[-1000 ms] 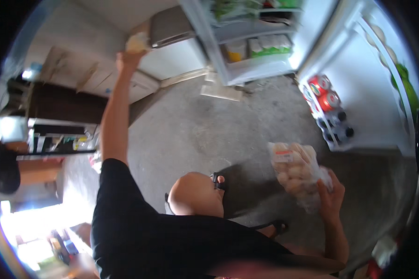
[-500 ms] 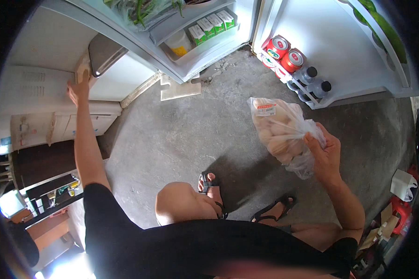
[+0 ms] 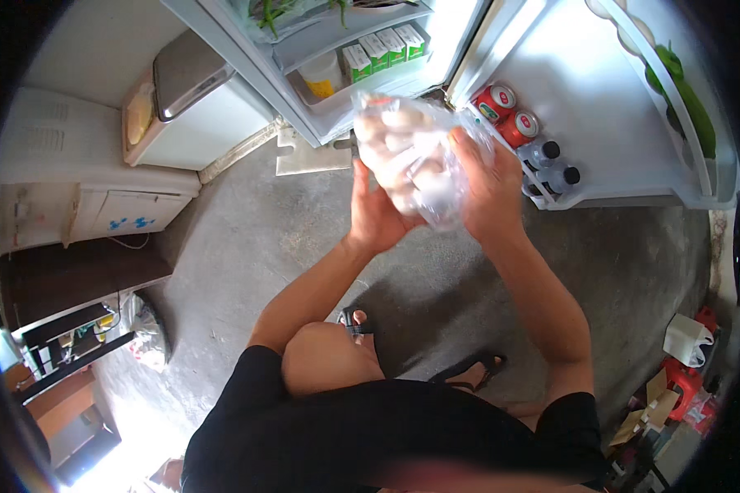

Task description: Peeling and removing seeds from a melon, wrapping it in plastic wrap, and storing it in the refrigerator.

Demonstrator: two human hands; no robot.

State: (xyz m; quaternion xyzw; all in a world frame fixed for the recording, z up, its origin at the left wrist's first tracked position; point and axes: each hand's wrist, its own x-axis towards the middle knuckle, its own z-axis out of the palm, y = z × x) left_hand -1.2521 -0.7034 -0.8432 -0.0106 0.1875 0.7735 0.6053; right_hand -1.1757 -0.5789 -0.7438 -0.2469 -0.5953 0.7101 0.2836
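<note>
Both hands have come together since the earlier frame: then the left hand (image 3: 378,215) was stretched out to the upper left of the frame, and now it sits at upper centre, cupped under a clear plastic bag (image 3: 415,156) of pale rounded things. Opposite it, the right hand (image 3: 487,187) closes round the bag's right side, fingers curled over the film, so the bag is pinched between the two palms. It hangs in the air just in front of the open fridge (image 3: 321,49), whose shelf edge runs close above the fingertips. On that shelf stand green cartons (image 3: 382,51) and a yellow-lidded tub (image 3: 322,74). To the right, the fridge door (image 3: 584,90) swings wide, with red cans (image 3: 508,113) and dark-capped bottles (image 3: 551,164) near the right hand. Bare concrete floor (image 3: 247,238) spreads open at centre left, with room below the forearms. A small white cabinet (image 3: 197,115) stands at upper left, well apart.
</note>
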